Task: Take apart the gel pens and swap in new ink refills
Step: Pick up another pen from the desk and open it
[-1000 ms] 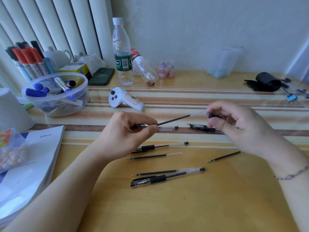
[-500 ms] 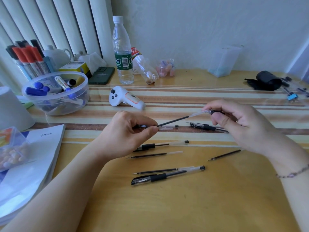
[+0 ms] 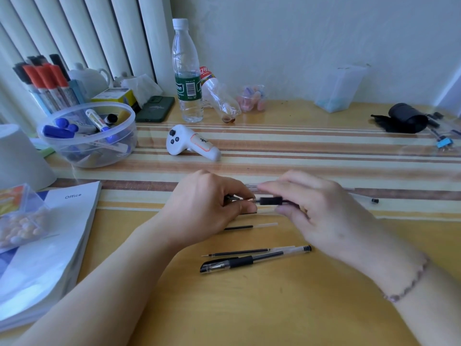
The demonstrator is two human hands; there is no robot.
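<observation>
My left hand pinches the tip end of a gel pen refill. My right hand grips a clear pen barrel with a black grip, which sits over that refill and almost touches my left fingers. Just below my hands lies a loose refill. Nearer to me lie another refill and a whole capped black gel pen. A small black end cap lies to the right. Other parts under my hands are hidden.
A clear bowl of markers stands at the left and a white controller lies behind my hands. A water bottle stands at the back. A book and a small candy box fill the near left; a black pouch is far right.
My right hand has moved left, sliding the barrel along the refill until the two hands nearly meet. My left hand stayed in place.
</observation>
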